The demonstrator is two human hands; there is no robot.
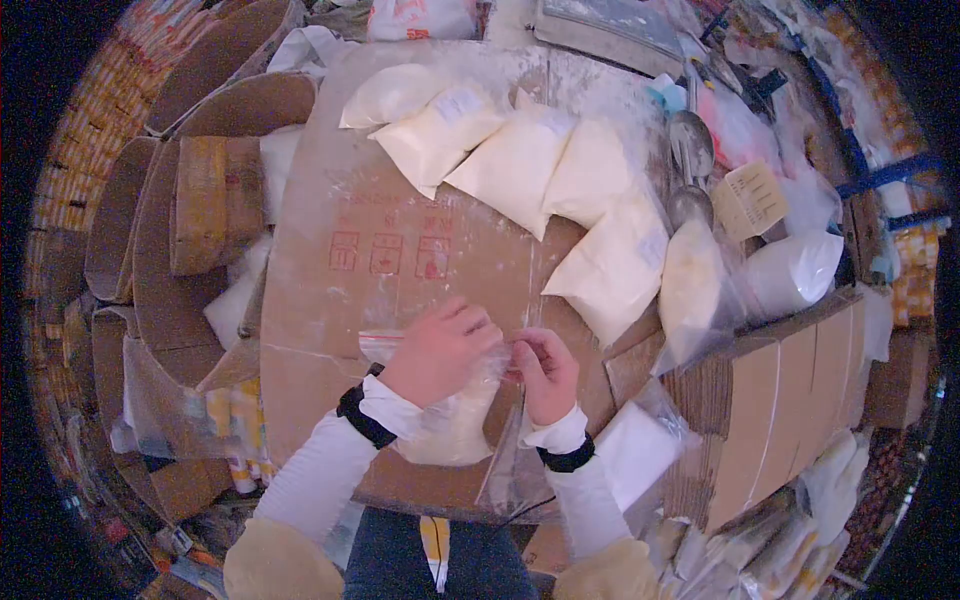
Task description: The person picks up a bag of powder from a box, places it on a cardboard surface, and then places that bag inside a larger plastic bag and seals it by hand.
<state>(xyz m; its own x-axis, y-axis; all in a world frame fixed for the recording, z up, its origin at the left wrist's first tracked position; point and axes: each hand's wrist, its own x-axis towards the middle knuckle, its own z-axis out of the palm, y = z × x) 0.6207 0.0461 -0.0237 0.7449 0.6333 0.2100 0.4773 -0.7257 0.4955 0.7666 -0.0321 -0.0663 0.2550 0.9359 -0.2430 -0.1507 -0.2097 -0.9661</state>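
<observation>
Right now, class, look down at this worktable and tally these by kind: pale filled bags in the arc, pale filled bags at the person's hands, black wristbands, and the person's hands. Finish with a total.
Arc bags: 6
Bag at the hands: 1
Black wristbands: 2
Person's hands: 2
Total: 11

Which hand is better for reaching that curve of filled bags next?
Probably the right hand: it's closer to the nearest bag in that curve. The left hand is farther away, at another filled bag.
</observation>
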